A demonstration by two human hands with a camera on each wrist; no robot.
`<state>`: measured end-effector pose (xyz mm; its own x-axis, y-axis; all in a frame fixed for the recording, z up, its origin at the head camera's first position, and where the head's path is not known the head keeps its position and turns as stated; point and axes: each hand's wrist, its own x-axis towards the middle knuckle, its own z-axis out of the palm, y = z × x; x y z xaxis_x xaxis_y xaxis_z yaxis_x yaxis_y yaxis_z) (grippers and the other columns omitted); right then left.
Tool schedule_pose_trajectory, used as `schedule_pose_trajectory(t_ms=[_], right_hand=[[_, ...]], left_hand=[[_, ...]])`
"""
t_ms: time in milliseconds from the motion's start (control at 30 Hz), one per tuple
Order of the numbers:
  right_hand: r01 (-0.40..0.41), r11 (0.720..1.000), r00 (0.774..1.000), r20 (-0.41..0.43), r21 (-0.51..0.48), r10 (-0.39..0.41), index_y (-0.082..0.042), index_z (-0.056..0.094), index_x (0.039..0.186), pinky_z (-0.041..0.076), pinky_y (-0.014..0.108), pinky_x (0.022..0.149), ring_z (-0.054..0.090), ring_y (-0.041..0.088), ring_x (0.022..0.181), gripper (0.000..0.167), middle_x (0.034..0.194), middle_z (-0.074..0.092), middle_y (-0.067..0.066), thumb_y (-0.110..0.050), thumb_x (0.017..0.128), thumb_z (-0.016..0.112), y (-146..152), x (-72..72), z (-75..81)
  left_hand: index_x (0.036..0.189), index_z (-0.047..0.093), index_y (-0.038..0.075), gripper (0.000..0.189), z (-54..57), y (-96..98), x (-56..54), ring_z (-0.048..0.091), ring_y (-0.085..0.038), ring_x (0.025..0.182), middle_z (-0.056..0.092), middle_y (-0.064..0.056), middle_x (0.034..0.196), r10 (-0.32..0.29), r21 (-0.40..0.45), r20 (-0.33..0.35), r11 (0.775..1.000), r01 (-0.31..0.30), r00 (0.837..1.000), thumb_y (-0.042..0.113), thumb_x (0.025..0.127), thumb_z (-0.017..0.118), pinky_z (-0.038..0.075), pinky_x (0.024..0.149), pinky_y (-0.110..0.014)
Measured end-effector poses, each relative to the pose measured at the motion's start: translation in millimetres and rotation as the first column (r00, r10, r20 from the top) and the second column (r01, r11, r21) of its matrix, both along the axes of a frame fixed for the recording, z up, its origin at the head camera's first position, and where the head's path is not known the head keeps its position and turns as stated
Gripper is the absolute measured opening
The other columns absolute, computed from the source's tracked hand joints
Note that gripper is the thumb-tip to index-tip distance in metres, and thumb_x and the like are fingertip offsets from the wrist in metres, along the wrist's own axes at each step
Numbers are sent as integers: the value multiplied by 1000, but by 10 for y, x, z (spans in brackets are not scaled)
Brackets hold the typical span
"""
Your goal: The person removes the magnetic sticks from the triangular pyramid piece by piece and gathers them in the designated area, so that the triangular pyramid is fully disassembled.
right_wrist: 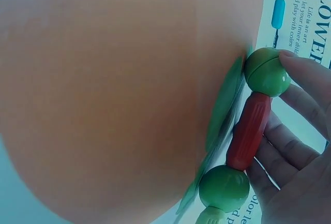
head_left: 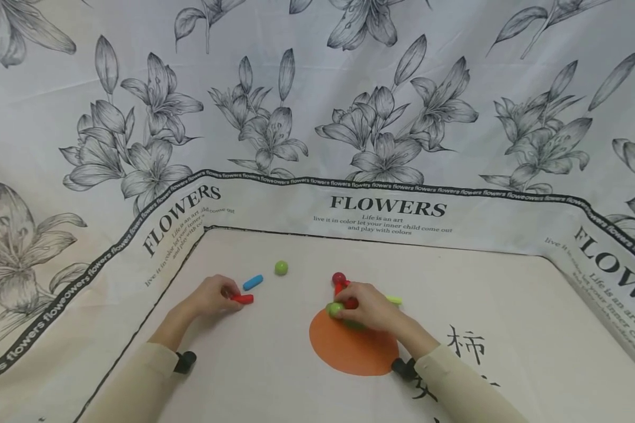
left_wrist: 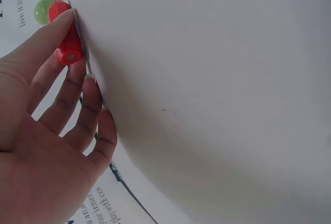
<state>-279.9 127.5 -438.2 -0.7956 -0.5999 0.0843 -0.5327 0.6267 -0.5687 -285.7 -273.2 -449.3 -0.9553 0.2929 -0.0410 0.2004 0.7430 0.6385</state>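
My left hand point(head_left: 215, 295) pinches a short red rod point(left_wrist: 71, 42) between thumb and index finger, down at the cloth; a grey disc shows at the rod's end. Just beyond it lies a blue rod point(head_left: 253, 282), with a loose green ball point(head_left: 281, 268) farther off. Over the top of an orange circle, my right hand point(head_left: 369, 305) holds a green ball point(right_wrist: 268, 72) by thumb and fingertips. That ball joins a red rod point(right_wrist: 249, 131), which meets a second green ball point(right_wrist: 224, 189). A dark red ball point(head_left: 338, 278) and a yellow-green rod point(head_left: 394, 299) show around this hand.
The orange circle point(head_left: 354, 352) is printed on the white cloth, with green leaves at its top and black characters point(head_left: 467, 345) to its right. Flower-printed cloth point(head_left: 386, 141) rises as walls behind and at both sides.
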Motion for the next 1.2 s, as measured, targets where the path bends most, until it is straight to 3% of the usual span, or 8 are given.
schedule_pose_trajectory(t_ms=[233, 400, 533, 633, 767, 867, 1067, 1200], right_hand=[[-12, 1000, 1000, -16, 1, 12, -11, 75, 116, 53, 41, 89, 59, 21, 99, 27, 104, 68, -3, -20, 91, 79, 46, 10, -2], [-36, 999, 999, -33, -35, 35, -7, 73, 117, 55, 46, 91, 63, 26, 102, 27, 108, 70, 2, -16, 92, 77, 115, 6, 11], [-33, 999, 999, -22, -30, 32, -6, 73, 118, 57, 40, 87, 64, 28, 99, 27, 104, 68, 7, -13, 92, 77, 177, -13, 23], [-28, 1000, 999, -42, -8, 28, -6, 74, 115, 54, 35, 81, 62, 28, 95, 24, 98, 66, 6, -13, 92, 77, 209, -35, 28], [-14, 1000, 998, -65, 15, 15, -7, 76, 107, 50, 31, 76, 58, 26, 90, 17, 90, 63, -2, -12, 91, 78, 229, -52, 24], [-13, 999, 997, -71, 31, 15, -9, 78, 102, 49, 30, 76, 57, 22, 87, 12, 87, 62, -6, -11, 90, 78, 225, -61, 15], [-18, 996, 992, -122, 87, 29, -12, 80, 103, 49, 32, 78, 55, 15, 87, 14, 89, 67, -6, -14, 89, 80, 170, -77, -8], [-18, 994, 988, -153, 104, 33, -13, 80, 102, 49, 32, 77, 56, 17, 86, 14, 88, 67, -7, -15, 88, 81, 137, -70, -25]], left_hand=[[101, 73, 8, 20, 19, -4, 38, 53, -22, 87, 63, -4, 90, 0, 10, 6, 1000, 0, 1000, 12, 84, 83, 47, 76, -35], [104, 72, 9, 24, 39, -7, 54, 54, -24, 92, 64, -3, 95, 0, -10, 12, 1000, 0, 1000, 14, 83, 84, 47, 78, -35], [107, 71, 9, 28, 73, 1, 64, 55, -24, 97, 65, -3, 100, -3, -40, -8, 999, 3, 1000, 15, 83, 85, 47, 81, -37], [107, 72, 9, 27, 121, 72, 90, 56, -23, 100, 67, -3, 104, -11, -54, -61, 999, 8, 998, 16, 84, 84, 48, 84, -39], [106, 73, 7, 25, 201, 336, 145, 59, -26, 101, 69, -5, 106, -75, -49, -146, 996, 69, 986, 17, 86, 84, 49, 86, -41], [108, 72, 6, 26, 240, 611, 176, 60, -26, 102, 69, -7, 106, -136, -37, -156, 991, 132, 978, 18, 87, 83, 50, 86, -40], [114, 72, 9, 34, 218, 1138, 171, 58, -18, 101, 69, -3, 107, -176, -40, -42, 984, 175, 983, 29, 89, 81, 53, 82, -33], [119, 71, 10, 38, 151, 1443, 125, 60, -17, 98, 67, 1, 106, -207, -40, 44, 977, 209, 977, 32, 90, 81, 56, 78, -28]])
